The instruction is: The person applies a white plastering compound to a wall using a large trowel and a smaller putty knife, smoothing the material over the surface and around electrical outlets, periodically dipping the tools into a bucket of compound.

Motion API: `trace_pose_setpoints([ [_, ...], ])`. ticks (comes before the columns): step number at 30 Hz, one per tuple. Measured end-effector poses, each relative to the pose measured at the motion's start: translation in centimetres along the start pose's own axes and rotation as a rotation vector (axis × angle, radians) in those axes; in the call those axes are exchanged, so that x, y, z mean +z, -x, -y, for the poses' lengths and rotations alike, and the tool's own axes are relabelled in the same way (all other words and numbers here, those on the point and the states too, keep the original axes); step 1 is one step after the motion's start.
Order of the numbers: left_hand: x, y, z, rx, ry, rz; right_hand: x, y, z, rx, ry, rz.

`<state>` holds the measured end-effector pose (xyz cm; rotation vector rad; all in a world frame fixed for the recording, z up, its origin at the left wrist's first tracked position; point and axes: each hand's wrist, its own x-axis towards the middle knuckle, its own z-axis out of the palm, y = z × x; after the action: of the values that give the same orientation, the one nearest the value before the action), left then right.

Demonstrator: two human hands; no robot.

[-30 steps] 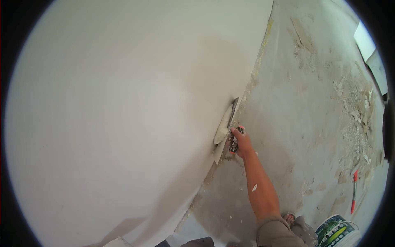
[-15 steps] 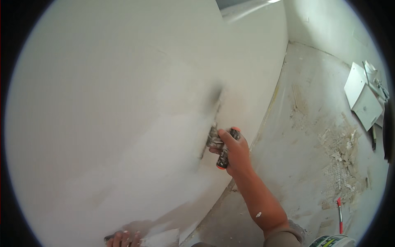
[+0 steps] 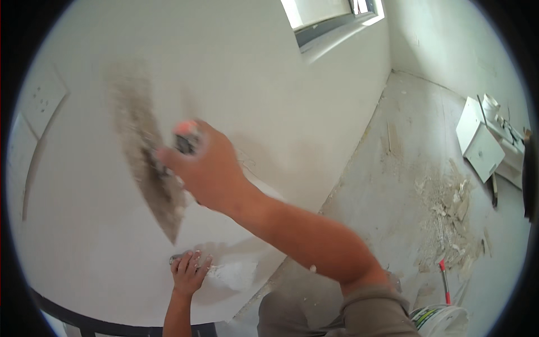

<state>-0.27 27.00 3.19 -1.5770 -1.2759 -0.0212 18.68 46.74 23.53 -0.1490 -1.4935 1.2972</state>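
Observation:
My right hand point(image 3: 210, 171) is wrapped round the dark, orange-ended handle of a plastering trowel point(image 3: 135, 129). Its long blade is smeared with beige-grey filler and blurred by motion, close in front of the white wall point(image 3: 73, 191); whether it touches the wall I cannot tell. Lower down, my left hand point(image 3: 190, 273) is closed on a filler-coated flat tool point(image 3: 234, 275). A dark handle end sticks out by the fingers, and white paste covers its pale plate. The rest of that tool is hidden under the hand.
Sockets point(image 3: 42, 104) sit in the wall at left, a window point(image 3: 331, 22) above. On the floor at right lie plaster scraps point(image 3: 449, 208), a red-handled brush-like tool point(image 3: 444, 283) and a white bucket point(image 3: 441, 320). White cabinet-like pieces point(image 3: 483, 146) stand beyond.
My right hand has swung the trowel left and up across the wall, its blade now turned partly toward me. The view has shifted, bringing the sockets, window and more of my left hand into sight.

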Motion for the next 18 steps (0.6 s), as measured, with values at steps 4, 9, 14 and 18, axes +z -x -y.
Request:
trace_pose_setpoints([
  [4, -2.2, 1.0, 1.6, -0.049, -0.017, 0.028, -5.1, 2.3, -5.3, 0.45, -0.296, -0.272],
  [9, -2.0, 0.5, 4.1, -0.083, -0.1, -0.066, -7.6, -1.4, -9.9, 0.348, -0.277, -0.41],
  [14, -2.1, 0.8, 4.7, -0.081, -0.113, -0.073, 1.8, 2.0, -5.4, -0.096, 0.491, 0.208],
  [18, -2.3, -0.3, 5.2, -0.088, -0.12, -0.035, -2.1, 2.0, -6.1, -0.737, 0.881, 0.133],
])
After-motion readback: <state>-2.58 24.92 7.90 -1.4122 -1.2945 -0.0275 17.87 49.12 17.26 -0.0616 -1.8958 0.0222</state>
